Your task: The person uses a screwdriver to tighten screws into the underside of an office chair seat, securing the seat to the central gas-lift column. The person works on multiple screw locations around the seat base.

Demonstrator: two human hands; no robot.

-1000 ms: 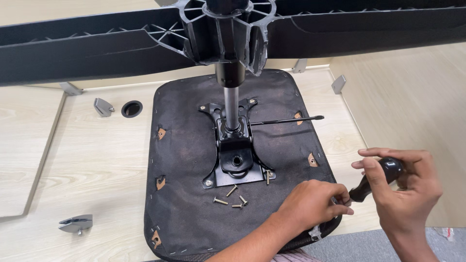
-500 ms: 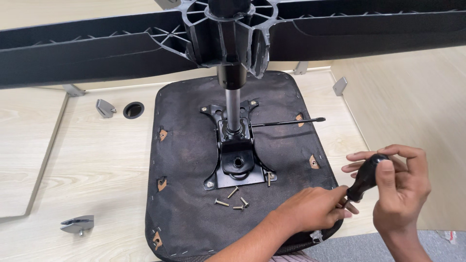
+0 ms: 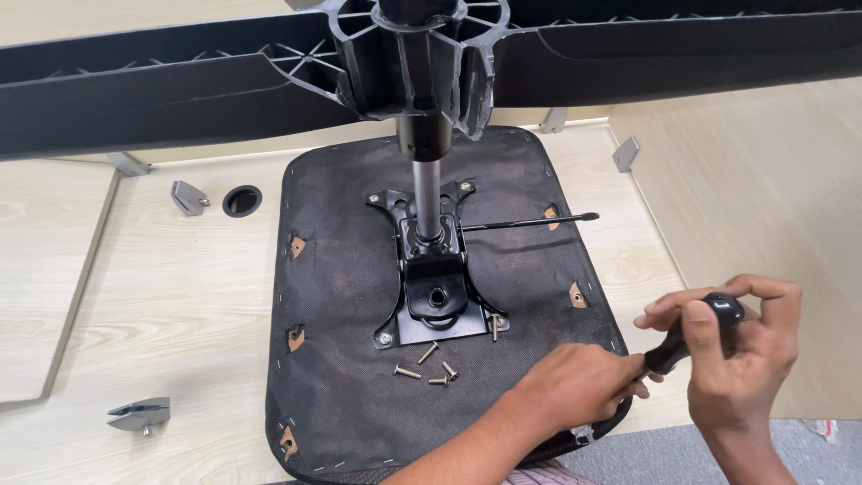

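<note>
An upside-down black chair seat (image 3: 350, 296) lies on a light wood table, with a black metal mechanism plate (image 3: 435, 287) bolted at its middle and a gas cylinder (image 3: 427, 180) rising to the black star base (image 3: 413, 54). My right hand (image 3: 741, 346) is closed around the black handle of a screwdriver (image 3: 691, 337) at the seat's right front edge. My left hand (image 3: 579, 382) pinches the tool's lower end against the seat edge. Several loose screws (image 3: 429, 364) lie on the seat just in front of the plate.
A thin black lever rod (image 3: 530, 221) sticks out to the right from the mechanism. Small grey metal brackets (image 3: 189, 198) (image 3: 139, 415) and a round cable hole (image 3: 241, 200) lie on the table at left. More brackets (image 3: 626, 154) sit at right.
My right hand has turned the screwdriver handle and dropped slightly lower. My left hand stays at the seat's front right edge, holding the tool's tip end.
</note>
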